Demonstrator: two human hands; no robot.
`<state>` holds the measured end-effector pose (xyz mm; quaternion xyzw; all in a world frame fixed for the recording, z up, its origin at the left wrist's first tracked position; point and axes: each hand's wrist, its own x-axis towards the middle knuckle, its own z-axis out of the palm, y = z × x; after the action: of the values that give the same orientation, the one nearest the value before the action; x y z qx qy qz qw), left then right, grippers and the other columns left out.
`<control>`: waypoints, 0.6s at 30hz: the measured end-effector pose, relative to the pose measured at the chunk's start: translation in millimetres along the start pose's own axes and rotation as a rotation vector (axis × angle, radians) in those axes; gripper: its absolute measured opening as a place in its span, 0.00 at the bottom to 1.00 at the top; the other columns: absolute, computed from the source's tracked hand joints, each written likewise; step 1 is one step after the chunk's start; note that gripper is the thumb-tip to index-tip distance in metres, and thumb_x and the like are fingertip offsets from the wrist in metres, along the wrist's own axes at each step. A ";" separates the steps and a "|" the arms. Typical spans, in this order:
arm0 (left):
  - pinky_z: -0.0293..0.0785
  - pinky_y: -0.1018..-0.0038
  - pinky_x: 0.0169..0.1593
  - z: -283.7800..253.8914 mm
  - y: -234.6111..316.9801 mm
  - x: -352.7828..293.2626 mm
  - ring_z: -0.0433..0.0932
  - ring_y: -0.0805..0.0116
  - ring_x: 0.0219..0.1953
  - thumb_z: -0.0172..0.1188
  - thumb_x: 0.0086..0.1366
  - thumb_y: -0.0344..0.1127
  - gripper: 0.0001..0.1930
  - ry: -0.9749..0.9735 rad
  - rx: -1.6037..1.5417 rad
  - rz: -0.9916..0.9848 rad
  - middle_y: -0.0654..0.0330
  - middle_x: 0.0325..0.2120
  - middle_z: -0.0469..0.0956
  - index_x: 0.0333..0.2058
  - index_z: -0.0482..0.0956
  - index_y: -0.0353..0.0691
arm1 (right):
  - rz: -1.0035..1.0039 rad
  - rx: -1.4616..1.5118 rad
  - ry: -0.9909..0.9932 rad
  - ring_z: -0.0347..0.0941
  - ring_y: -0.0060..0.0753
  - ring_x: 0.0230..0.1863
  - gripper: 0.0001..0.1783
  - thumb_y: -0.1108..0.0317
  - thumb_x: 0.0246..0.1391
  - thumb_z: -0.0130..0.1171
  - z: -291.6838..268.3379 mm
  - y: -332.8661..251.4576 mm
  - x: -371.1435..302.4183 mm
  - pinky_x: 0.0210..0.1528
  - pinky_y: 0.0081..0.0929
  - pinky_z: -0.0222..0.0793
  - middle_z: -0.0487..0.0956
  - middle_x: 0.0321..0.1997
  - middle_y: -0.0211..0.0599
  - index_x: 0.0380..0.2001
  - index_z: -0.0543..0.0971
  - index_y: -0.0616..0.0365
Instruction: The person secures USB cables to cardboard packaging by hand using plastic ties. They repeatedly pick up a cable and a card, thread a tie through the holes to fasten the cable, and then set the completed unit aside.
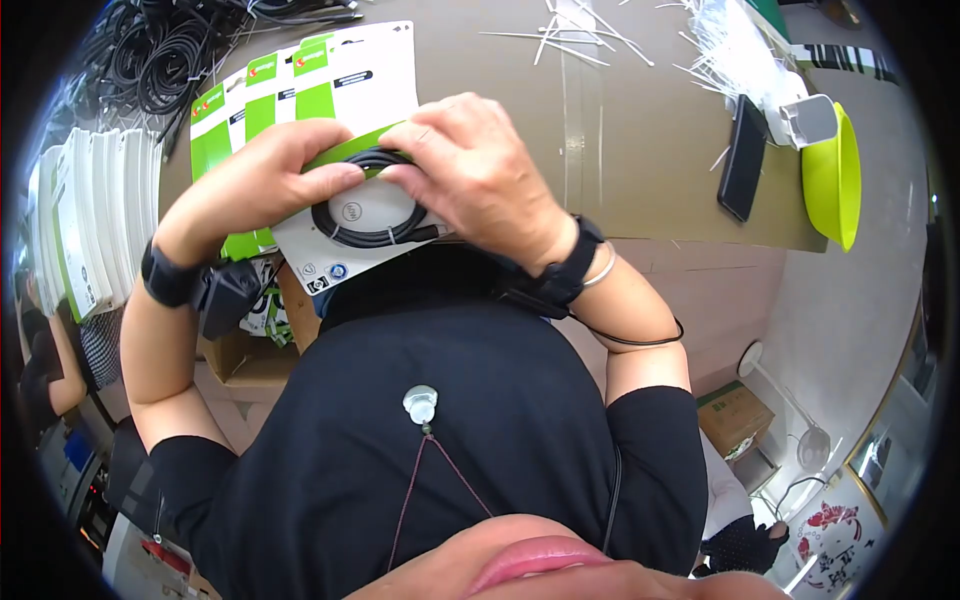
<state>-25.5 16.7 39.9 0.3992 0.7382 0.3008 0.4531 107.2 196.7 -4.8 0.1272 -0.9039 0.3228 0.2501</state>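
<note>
Between my hands, at the table's near edge, a white and green backing card [304, 249] is tilted. A coiled black cable [365, 240] lies against its face, with pale ties around the coil. My left hand [272, 178] grips the card's left side, its thumb on the upper part of the coil. From the right, my right hand [478, 172] closes over the card and the coil's top edge, with thumb and fingers pinched together. The fingertips behind the card are hidden. Just beyond my hands, several similar printed cards [375, 82] lie overlapping on the table.
Black coiled cables [165, 62] are heaped at the far left, above a stack of white cards [95, 215]. White cable ties [590, 35] lie scattered at the back. On the right are a black phone [743, 160] and a yellow-green bowl [832, 180]. A cardboard box [250, 362] stands below the table.
</note>
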 end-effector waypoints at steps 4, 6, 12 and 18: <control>0.65 0.76 0.30 8.5 -11.8 -18.1 0.66 0.77 0.25 0.54 0.65 0.40 0.13 0.268 0.206 0.026 0.61 0.21 0.70 0.35 0.73 0.34 | 0.028 -0.289 0.012 0.72 0.42 0.41 0.12 0.66 0.47 0.62 -58.3 41.9 18.6 0.44 0.36 0.68 0.77 0.36 0.39 0.36 0.77 0.55; 0.66 0.78 0.32 10.5 -25.1 -23.3 0.67 0.79 0.27 0.52 0.66 0.38 0.12 0.405 0.066 0.001 0.63 0.24 0.72 0.39 0.73 0.34 | 0.089 -0.522 -0.017 0.72 0.44 0.38 0.08 0.69 0.47 0.60 -91.4 66.3 28.8 0.40 0.35 0.68 0.76 0.32 0.40 0.33 0.77 0.58; 0.67 0.84 0.36 21.3 -32.2 -22.7 0.69 0.83 0.32 0.49 0.68 0.35 0.12 0.636 -0.417 0.143 0.67 0.31 0.74 0.44 0.72 0.33 | 0.135 -0.664 -0.176 0.73 0.38 0.37 0.07 0.65 0.48 0.58 -95.8 123.4 27.8 0.40 0.34 0.69 0.77 0.29 0.36 0.30 0.79 0.54; 0.67 0.86 0.41 24.3 -31.3 -26.0 0.70 0.84 0.35 0.48 0.68 0.33 0.13 0.642 -0.584 0.194 0.67 0.36 0.74 0.47 0.71 0.33 | 0.046 -0.884 -0.419 0.73 0.39 0.38 0.05 0.67 0.46 0.58 -77.7 120.7 44.1 0.41 0.33 0.69 0.76 0.29 0.34 0.27 0.77 0.55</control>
<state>-6.3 -19.4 15.9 0.2080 0.6847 0.6465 0.2644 51.6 335.7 7.9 0.0512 -0.9879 -0.1190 0.0855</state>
